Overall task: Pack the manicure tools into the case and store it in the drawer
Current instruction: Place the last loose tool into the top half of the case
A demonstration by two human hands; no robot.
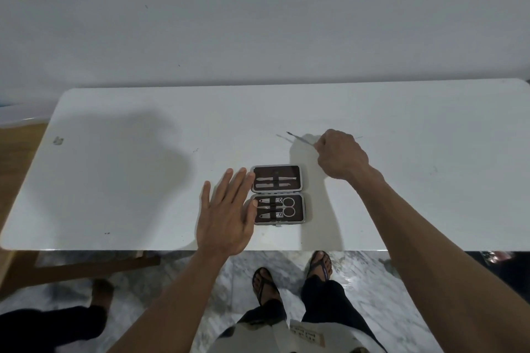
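Note:
A small manicure case (277,194) lies open on the white table (129,166), dark lining up. Two slim tools sit under a strap in its far half. Its near half holds scissors (288,206) and two clippers. My left hand (226,215) rests flat with fingers spread against the case's left edge. Beyond the case, my right hand (341,155) is closed on a thin metal tool (299,139), whose pointed end sticks out to the left just above the table.
A plain wall stands behind the table. A small grey mark (58,140) sits near the table's left edge. Below the front edge I see a marble floor, my sandalled feet (292,275), and another person's foot (100,292) at lower left.

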